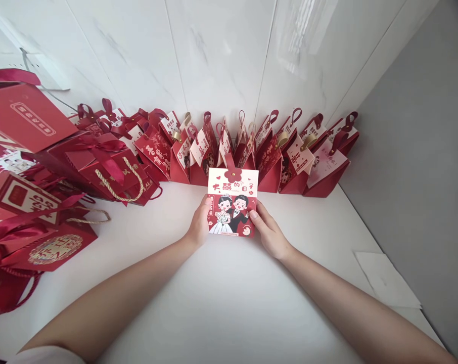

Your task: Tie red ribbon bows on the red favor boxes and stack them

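Note:
Between my two hands is a red and cream wedding favor box (229, 215), printed with a cartoon bride and groom and topped by a flower-shaped tab and a red ribbon loop. My left hand (199, 221) presses against its left side, the fingertips partly hidden behind it. On the other side, my right hand (270, 228) grips the edge with the thumb on the front face, its other fingers mostly out of sight. Just behind the box stands a row of similar small peaked favor boxes (269, 162) with ribbon loops.
Larger red gift boxes (28, 114) with bows and rope handles are piled at the left. A pale tiled wall (221, 55) closes off the back of the white table (229, 298). White paper sheets (386, 278) lie near the right edge, beside a grey surface (414, 151).

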The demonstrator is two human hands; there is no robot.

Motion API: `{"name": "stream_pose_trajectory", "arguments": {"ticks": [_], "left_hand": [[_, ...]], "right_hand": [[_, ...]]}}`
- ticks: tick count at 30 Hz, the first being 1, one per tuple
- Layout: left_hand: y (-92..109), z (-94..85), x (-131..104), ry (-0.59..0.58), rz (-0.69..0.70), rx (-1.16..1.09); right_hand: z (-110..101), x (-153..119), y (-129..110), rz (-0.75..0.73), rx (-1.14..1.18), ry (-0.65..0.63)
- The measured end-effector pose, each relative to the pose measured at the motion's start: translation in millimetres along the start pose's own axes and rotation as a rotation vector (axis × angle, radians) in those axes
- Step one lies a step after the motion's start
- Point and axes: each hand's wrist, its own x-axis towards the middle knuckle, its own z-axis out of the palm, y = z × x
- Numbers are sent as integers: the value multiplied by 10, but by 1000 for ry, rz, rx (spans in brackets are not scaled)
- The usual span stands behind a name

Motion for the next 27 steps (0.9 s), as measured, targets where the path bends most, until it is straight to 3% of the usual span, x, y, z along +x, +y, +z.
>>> {"name": "stream_pose_trajectory", "arguments": {"ticks": [14, 27], "left_hand": [[27, 6, -22, -16, -101, -39], [50, 35, -56, 8, -47, -2]], "right_hand": [[2, -9, -7, -16, -16, -6], [17, -11, -14, -7, 5, 16]]}}
